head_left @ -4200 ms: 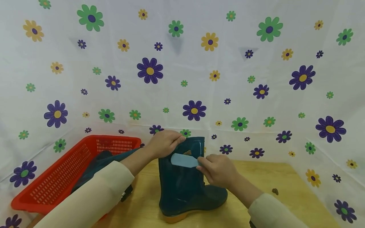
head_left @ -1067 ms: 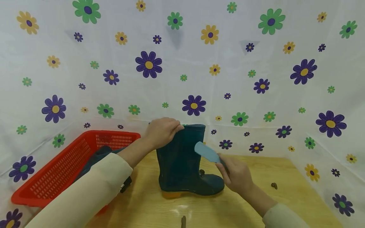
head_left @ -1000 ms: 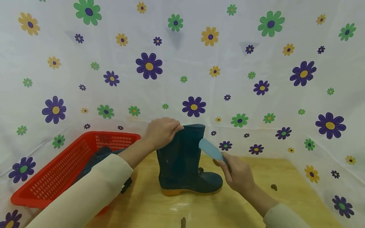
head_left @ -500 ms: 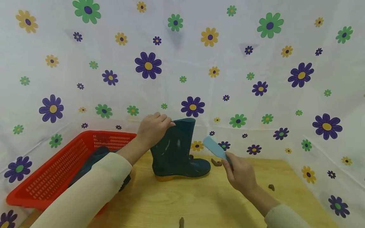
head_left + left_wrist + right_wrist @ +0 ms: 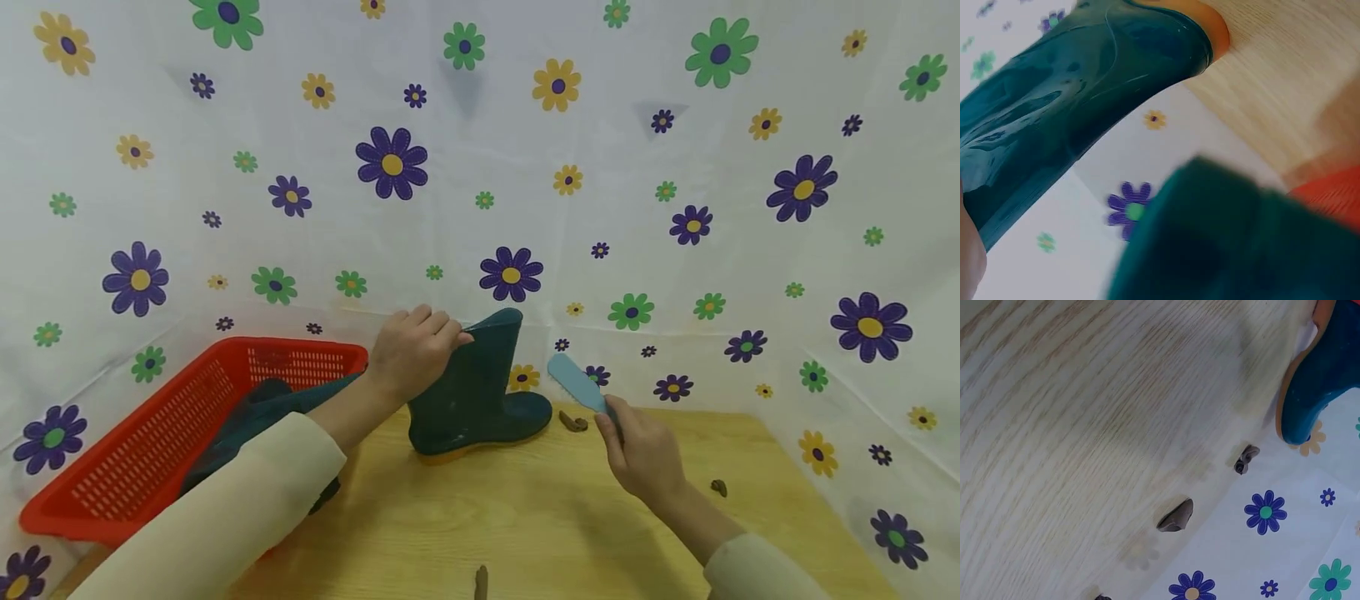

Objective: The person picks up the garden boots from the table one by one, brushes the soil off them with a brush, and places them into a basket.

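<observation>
My left hand (image 5: 416,354) grips the top of a dark teal rubber boot (image 5: 476,387), whose shaft leans and whose toe points right, raised above the heel. In the left wrist view the boot's shaft (image 5: 1079,94) and tan sole run across the top. My right hand (image 5: 647,454) holds a light-blue brush (image 5: 576,382) by its handle; the flat head, with a ragged lower edge, points up and left, apart from the boot. Near the toe lies a brown clump (image 5: 573,422). In the right wrist view the boot's toe (image 5: 1313,397) shows at the upper right; the brush is out of sight.
A red perforated basket (image 5: 56,521) stands at the left with a second teal boot (image 5: 258,425) in it. More brown clumps lie on the wooden table (image 5: 420,533), one at the right (image 5: 719,487) and one at the front (image 5: 481,582). A flower-patterned sheet (image 5: 465,242) encloses the back and sides.
The brush has moved right, off the boot's shaft. My left hand has shifted the boot farther back and tilted it, toe upward. Brown clumps near the toe and table front have come into view.
</observation>
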`<state>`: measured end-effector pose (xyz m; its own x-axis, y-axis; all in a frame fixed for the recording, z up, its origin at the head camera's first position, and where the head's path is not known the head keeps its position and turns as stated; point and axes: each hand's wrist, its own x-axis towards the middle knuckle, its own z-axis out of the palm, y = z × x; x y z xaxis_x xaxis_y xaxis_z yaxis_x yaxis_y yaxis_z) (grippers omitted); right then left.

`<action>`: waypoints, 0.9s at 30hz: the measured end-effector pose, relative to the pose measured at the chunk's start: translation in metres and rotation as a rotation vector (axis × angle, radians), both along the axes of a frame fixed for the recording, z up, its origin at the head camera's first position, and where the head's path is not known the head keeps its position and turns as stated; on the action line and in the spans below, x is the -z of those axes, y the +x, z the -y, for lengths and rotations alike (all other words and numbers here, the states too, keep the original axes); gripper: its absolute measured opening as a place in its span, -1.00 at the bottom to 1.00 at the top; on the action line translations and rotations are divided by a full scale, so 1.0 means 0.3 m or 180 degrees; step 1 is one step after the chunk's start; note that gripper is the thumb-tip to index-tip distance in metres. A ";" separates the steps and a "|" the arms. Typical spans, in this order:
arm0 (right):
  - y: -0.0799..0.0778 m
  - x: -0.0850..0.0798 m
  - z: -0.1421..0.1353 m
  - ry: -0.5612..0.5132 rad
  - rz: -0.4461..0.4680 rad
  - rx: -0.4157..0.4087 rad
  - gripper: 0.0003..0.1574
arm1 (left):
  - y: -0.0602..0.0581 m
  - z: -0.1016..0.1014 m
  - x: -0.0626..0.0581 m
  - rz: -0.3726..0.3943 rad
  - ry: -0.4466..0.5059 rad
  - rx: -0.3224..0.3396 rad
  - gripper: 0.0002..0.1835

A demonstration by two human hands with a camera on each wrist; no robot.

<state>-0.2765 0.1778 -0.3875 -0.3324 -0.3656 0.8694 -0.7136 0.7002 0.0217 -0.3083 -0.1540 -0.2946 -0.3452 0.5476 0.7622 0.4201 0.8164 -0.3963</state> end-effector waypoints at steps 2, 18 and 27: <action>-0.002 -0.006 -0.009 -0.0033 -0.0017 0.0029 -0.31 | 0.034 -0.017 -0.011 0.0199 0.0048 0.0189 -0.66; 0.001 0.005 -0.035 -0.0036 0.0197 0.0202 -0.64 | 0.272 -0.127 -0.106 0.2109 0.0379 0.0468 -0.70; 0.002 0.022 -0.046 0.0057 0.0242 0.0235 -0.72 | 0.233 -0.121 0.011 0.2405 0.0202 0.0212 -0.74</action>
